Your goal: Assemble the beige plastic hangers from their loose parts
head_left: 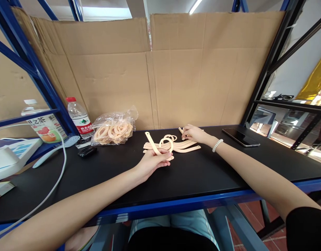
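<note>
My left hand (pixel 153 163) is closed on a cream-coloured flat strap (pixel 152 142), which has a small hole at its raised end and bends into a loop above my fingers. Behind it on the black table lie several similar cream straps (pixel 188 150), mostly stretched out side by side, with a curled one (pixel 169 137) among them. Beyond this pile my right hand (pixel 194 134), with a white beaded bracelet at the wrist, pinches another cream strap (pixel 180 130); its end shows left of my fingertips, and my hand hides most of it.
A clear plastic bag (pixel 114 129) of coiled cream straps stands at the back left, beside a red-capped water bottle (pixel 80 118). A black car-key-like object (pixel 87 151), a white cable (pixel 61 170) and a phone (pixel 240 137) lie about. A cardboard wall (pixel 181 69) closes the back.
</note>
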The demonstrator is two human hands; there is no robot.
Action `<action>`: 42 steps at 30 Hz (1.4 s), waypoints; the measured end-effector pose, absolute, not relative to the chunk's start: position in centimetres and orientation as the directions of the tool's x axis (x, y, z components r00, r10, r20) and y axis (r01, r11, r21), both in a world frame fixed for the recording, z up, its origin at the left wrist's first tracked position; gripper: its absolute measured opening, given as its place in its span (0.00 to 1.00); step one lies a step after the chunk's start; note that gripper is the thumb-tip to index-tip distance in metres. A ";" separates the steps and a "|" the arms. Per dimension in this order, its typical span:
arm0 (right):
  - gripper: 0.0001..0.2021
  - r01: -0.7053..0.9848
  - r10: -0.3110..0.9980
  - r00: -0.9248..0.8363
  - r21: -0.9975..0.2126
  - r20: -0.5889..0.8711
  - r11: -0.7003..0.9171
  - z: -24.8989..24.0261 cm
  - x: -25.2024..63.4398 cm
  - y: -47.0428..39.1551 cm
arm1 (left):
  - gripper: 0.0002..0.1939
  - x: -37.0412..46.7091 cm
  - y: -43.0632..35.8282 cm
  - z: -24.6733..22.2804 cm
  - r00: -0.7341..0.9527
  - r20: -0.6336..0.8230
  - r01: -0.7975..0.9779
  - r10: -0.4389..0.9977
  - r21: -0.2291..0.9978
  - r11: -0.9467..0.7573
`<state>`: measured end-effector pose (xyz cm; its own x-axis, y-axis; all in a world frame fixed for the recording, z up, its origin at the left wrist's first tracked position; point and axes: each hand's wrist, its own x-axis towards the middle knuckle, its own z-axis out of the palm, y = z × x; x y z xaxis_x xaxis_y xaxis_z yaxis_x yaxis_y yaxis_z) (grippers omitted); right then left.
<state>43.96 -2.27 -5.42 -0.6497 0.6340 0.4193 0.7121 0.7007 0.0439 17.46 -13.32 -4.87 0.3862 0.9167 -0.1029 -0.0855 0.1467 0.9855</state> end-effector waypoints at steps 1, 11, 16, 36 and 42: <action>0.08 0.715 0.619 -0.632 0.040 0.467 0.698 -5.3 43.9 -2.5 | 0.09 17.4 -13.3 -4.9 0.384 -0.102 -0.093 0.918 0.984 0.149; 0.07 0.199 0.789 -0.048 -0.768 0.613 0.609 -3.0 39.5 -9.6 | 0.10 17.4 -13.3 -4.8 0.368 -0.035 -0.208 0.929 0.971 0.119; 0.09 -0.238 0.920 -0.140 -0.914 0.367 0.329 -2.5 36.8 -12.9 | 0.13 17.4 -13.2 -4.8 0.350 0.001 -0.256 0.937 0.962 0.094; 0.07 -0.221 0.941 -0.320 -0.974 0.110 0.038 -3.8 35.9 -13.3 | 0.13 17.2 -13.0 -5.0 0.364 0.133 -0.272 0.922 0.962 -0.031; 0.08 -0.174 0.886 -0.411 -0.973 0.214 0.155 -4.0 36.0 -12.9 | 0.08 17.0 -12.4 -5.2 0.363 0.301 -0.150 0.882 0.953 -0.263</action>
<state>36.04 -12.95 -4.02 -0.4115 0.8858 0.2144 -0.1738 0.1547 -0.9726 16.99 -12.43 -5.22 0.3626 0.8821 0.3008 -0.1499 -0.2633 0.9530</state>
